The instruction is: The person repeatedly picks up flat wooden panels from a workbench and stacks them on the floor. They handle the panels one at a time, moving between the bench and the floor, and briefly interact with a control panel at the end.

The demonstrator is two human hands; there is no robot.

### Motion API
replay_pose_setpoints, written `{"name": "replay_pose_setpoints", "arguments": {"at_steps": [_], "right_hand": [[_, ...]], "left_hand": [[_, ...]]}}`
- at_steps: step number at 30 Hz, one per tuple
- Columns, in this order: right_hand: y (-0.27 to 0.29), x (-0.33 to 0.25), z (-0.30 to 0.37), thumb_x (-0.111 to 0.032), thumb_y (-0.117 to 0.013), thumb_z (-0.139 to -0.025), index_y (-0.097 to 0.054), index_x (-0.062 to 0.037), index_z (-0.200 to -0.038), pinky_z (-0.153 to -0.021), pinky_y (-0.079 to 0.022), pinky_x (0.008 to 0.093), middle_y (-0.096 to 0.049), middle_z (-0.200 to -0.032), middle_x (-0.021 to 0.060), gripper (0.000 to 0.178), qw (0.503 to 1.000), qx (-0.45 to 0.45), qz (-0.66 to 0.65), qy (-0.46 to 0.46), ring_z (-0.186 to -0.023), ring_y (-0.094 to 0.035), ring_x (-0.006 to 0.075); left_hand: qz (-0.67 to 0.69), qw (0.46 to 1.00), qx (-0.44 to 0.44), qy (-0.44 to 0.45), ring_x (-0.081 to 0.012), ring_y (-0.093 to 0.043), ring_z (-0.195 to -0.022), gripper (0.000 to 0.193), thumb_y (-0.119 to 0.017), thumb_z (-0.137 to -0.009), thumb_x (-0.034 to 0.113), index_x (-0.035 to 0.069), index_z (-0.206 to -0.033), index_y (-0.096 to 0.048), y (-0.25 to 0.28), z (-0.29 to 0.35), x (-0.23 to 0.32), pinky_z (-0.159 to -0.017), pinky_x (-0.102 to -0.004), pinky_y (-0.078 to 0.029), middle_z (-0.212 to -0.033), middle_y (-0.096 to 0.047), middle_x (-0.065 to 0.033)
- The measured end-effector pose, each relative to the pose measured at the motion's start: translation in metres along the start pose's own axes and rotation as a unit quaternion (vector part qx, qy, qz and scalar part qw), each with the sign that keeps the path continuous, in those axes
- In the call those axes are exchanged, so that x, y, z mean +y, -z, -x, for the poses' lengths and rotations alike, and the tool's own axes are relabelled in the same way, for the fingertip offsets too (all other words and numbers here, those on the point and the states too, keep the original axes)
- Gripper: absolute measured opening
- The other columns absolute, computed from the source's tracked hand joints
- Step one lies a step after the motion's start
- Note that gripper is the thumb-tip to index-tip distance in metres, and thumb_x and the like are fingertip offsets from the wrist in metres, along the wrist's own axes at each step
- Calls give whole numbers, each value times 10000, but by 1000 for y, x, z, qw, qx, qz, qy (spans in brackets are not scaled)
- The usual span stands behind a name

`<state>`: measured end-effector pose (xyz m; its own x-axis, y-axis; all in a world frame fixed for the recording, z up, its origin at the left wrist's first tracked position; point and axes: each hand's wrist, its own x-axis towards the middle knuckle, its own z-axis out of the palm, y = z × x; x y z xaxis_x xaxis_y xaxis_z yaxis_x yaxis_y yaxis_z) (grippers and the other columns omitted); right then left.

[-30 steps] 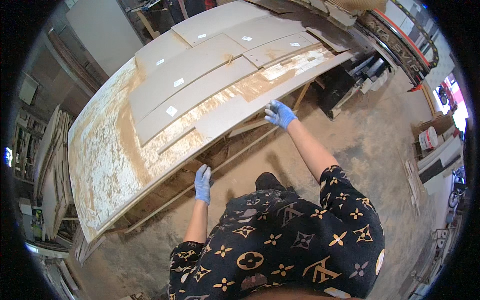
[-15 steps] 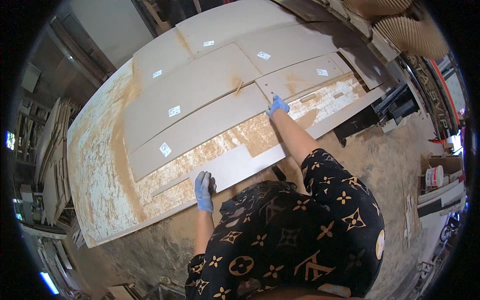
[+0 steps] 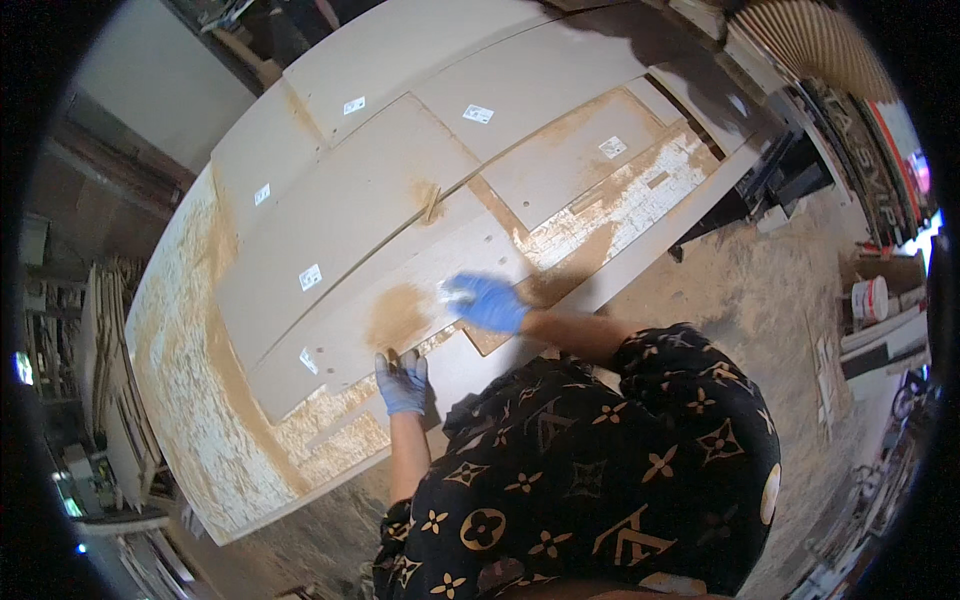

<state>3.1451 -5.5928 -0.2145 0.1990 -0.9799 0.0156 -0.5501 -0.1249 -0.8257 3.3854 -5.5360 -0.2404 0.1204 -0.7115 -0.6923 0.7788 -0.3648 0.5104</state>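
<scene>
My right hand (image 3: 485, 303), in a blue glove, is over the near long grey-beige panel (image 3: 350, 290) beside a pale brown patch of sawdust (image 3: 398, 315). Motion smears its fingers, and a whitish spot shows at their tips; whether they hold anything is unclear. My left hand (image 3: 402, 385), gloved in grayish blue, rests at that panel's near edge, fingers stretched out beside the sawdust. A smaller panel (image 3: 575, 160) with a label lies to the right, a dusty strip between the two.
More flat panels cover the big worktable, whose bare left part (image 3: 180, 400) is scuffed white and dusty. A small wood scrap (image 3: 431, 203) lies on the panels. Leaning boards (image 3: 105, 370) stand at the left; a white bucket (image 3: 870, 299) is at the right.
My right hand has come left from the right-hand panel to the near panel. My left hand's fingers are now stretched out. A dusty gap and a sawdust patch have appeared; the view has shifted.
</scene>
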Motion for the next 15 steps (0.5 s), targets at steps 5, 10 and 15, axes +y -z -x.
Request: {"name": "replay_pose_setpoints", "arguments": {"at_steps": [5, 10, 15], "right_hand": [[76, 50, -53, -372, -681, -727, -440, -31, -1278, -999, -353, 375, -483, -1258, 193, 691, 967, 55, 177, -175, -1138, -469, 328], [46, 43, -83, -378, -664, -743, -345, 3, -1340, -1041, -305, 361, -393, -1347, 227, 777, 970, 68, 116, -201, -1258, -372, 336], [34, 49, -77, -317, -652, -778, -427, -25, -1272, -874, -429, 361, -516, -1187, 162, 616, 943, 45, -202, -260, -1063, -510, 275]], "left_hand": [[-21, 999, -1, 34, -296, -507, -1054, 347, -602, -789, 469, 168, -959, -588, 5, -11, 9, -836, -433, -454, -1170, -505, -107], [141, 987, 22, 76, -255, -557, -892, 230, -569, -818, 424, 208, -898, -568, -25, -22, 15, -730, -423, -477, -938, -582, -43], [136, 983, 104, 71, -211, -574, -780, 242, -576, -804, 433, 201, -869, -566, -40, -46, 19, -660, -418, -486, -875, -590, -26]]}}
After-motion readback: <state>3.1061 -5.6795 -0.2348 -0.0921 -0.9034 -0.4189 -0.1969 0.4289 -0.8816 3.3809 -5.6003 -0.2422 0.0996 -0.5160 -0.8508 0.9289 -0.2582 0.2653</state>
